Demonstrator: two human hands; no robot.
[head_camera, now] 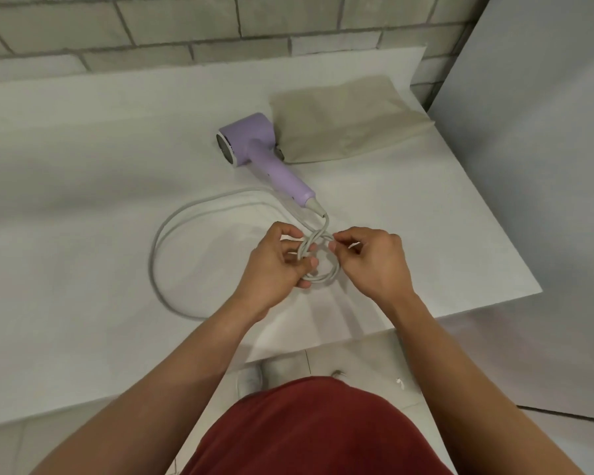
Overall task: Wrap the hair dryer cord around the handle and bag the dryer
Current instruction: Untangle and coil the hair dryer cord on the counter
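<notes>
hair dryer (254, 145): lilac, lying on its side on the white desk (83, 166), near the middle. long axis of the handle runs diagonally, from the head at the far left down toward the near right; the round grille end of the head faces left. handle bare, no cord turns on it.

cord (172, 228): pale grey, leaves the handle's near end, sweeps in a wide double loop across the desk to the left, and gathers into a small twisted coil between the hands.

left hand (275, 265): fingers closed on the coil's left side, pinching the strands.

right hand (371, 258): fingers curled shut, thumb and forefinger pinching the cord at the coil's right side.

bag (343, 118): beige cloth, lying flat on the desk, just behind and right of the dryer head, touching or nearly so.
</notes>
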